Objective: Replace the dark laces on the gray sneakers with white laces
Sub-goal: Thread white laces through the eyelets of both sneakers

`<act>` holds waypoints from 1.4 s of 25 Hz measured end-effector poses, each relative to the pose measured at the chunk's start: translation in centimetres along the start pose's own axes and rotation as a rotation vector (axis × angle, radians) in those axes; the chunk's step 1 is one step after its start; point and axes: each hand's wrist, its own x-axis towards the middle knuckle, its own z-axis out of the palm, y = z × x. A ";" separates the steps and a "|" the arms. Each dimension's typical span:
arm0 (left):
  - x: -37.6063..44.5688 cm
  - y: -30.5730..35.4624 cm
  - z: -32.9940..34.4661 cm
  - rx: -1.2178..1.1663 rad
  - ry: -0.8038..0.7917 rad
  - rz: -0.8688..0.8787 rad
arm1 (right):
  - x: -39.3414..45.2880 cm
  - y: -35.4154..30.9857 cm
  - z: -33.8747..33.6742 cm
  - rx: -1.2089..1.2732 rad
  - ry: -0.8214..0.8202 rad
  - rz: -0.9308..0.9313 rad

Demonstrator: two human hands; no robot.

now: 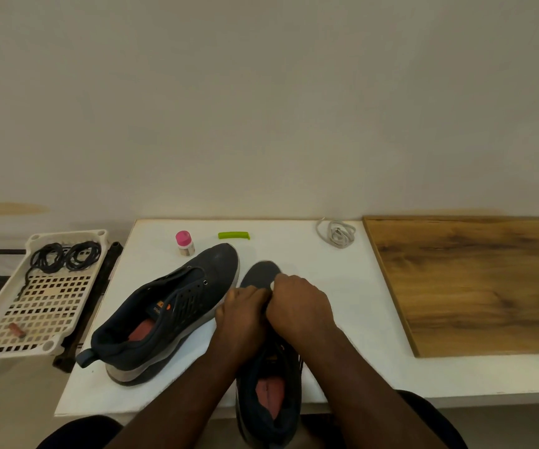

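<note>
Both hands are working over the near sneaker (pixel 269 396), which is lying on the white bench (pixel 294 251) with its toe pointing away and its heel overhanging the near edge. The left hand (pixel 240 314) and the right hand (pixel 299 304) are touching each other above the sneaker's forefoot. The right hand's fingers are curling around a small white piece, apparently a lace end (pixel 273 285). The left hand's fingers are curled, but what they are grasping cannot be told. The second sneaker (pixel 164 312) is lying unlaced to the left, tilted on its side. A coiled white lace (pixel 338 234) is lying at the bench's far edge. The dark laces (pixel 64 257) are resting in a perforated tray (pixel 39 306) left of the bench.
</note>
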 end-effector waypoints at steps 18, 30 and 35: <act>0.6 -1.6 1.5 -0.131 0.076 -0.053 | -0.1 1.9 -1.9 1.150 -0.079 0.229; 0.7 -1.8 1.2 -0.035 0.042 -0.027 | -0.1 2.1 -2.5 1.275 -0.084 0.232; 0.6 -1.7 1.3 -0.035 0.030 -0.057 | 0.3 3.1 -2.5 1.044 -0.006 0.130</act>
